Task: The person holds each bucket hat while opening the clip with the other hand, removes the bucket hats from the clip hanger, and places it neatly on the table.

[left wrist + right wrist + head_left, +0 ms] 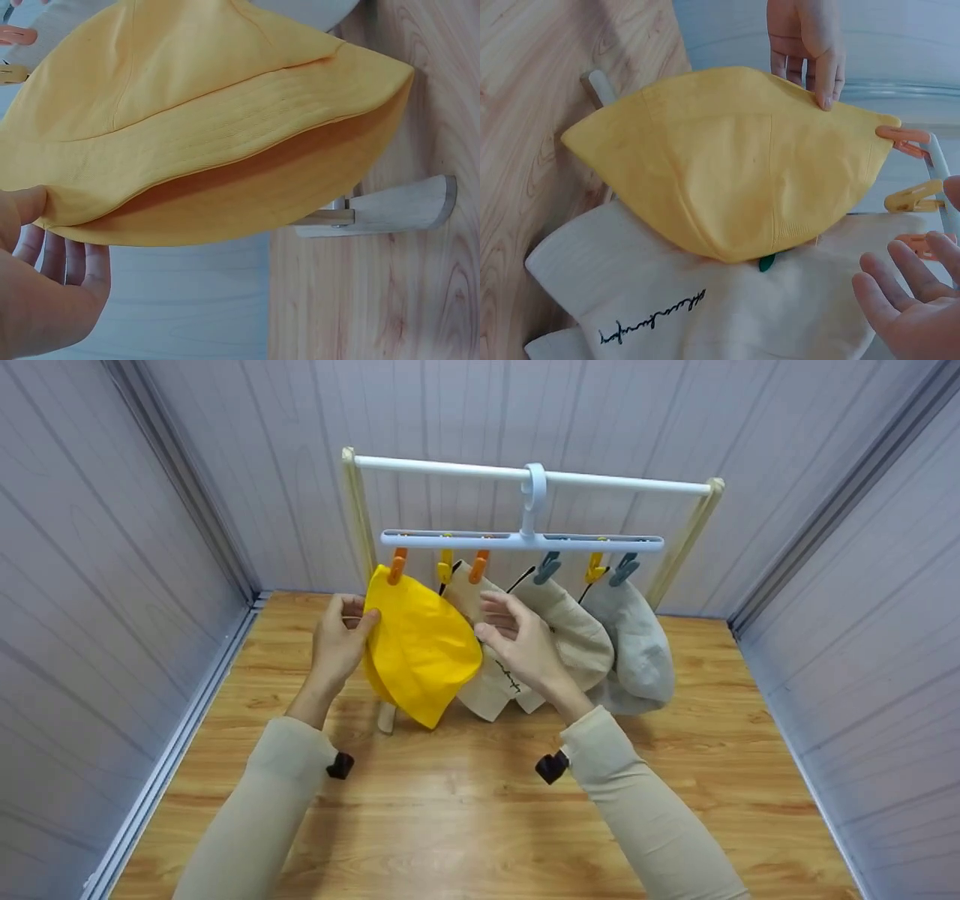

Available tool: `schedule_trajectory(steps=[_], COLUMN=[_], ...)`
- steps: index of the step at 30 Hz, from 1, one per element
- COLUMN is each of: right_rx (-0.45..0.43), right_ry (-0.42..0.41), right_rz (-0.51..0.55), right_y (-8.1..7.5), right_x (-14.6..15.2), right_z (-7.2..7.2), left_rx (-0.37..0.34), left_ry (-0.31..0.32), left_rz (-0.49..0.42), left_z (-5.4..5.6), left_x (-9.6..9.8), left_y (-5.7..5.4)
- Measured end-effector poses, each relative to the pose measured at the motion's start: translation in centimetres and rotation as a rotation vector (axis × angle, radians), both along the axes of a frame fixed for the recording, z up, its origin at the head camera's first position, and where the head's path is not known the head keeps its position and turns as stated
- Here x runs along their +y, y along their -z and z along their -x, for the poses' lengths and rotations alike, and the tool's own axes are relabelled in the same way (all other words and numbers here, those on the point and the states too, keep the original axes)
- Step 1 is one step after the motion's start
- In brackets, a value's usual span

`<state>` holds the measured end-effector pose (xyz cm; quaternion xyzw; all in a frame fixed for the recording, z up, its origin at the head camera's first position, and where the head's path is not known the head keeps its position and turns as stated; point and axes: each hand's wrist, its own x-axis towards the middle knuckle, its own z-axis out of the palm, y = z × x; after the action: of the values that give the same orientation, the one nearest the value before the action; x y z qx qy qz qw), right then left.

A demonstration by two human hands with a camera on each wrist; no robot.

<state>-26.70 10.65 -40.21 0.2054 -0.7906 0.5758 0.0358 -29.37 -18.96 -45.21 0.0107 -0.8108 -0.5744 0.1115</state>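
A yellow bucket hat hangs at the left end of the white clip hanger, its upper corner in an orange clip. My left hand pinches the hat's brim edge, thumb on one face and fingers behind, as the left wrist view also shows. My right hand holds nothing, its fingers loosely bent beside the yellow hat's right edge. It overlaps a beige hat with dark stitched lettering. In the right wrist view a small green leaf-shaped piece peeks out under the yellow hat.
Another beige hat and a grey hat hang farther right. Grey clips and yellow clips line the hanger, which hooks over a white rod on a wooden stand. Panelled walls enclose the wooden floor.
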Motion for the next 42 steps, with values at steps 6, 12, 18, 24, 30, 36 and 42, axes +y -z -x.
schedule_trajectory(steps=[6,12,18,24,30,36,42], right_rx=[0.023,-0.001,0.001,-0.014,-0.048,-0.062,-0.118], right_ry=[-0.046,-0.1,-0.112,-0.108,-0.063,-0.061,-0.1], right_rz=[0.008,0.033,-0.014,-0.063,-0.11,-0.154,-0.086], right_y=[-1.2,-1.9,-2.1,-2.1,-2.2,-2.5,-2.9], right_x=[-2.4,-4.7,-5.9,-7.0,-8.2,-9.3,-10.2], right_z=[0.6,1.1,1.4,1.6,2.0,2.6,3.2], left_rx=[-0.012,-0.005,0.008,0.001,0.001,-0.008,-0.006], left_ry=[0.01,0.011,0.02,0.027,0.035,0.024,0.015], left_rz=[-0.018,-0.015,-0.012,-0.023,-0.037,-0.039,-0.044], left_z=[-0.3,-0.7,-1.0,-1.4,-1.8,-2.2,-2.2], left_x=[-0.1,-0.1,-0.2,-0.3,-0.2,0.0,0.1], left_y=[-0.1,-0.1,0.0,-0.1,-0.3,-0.5,-0.4])
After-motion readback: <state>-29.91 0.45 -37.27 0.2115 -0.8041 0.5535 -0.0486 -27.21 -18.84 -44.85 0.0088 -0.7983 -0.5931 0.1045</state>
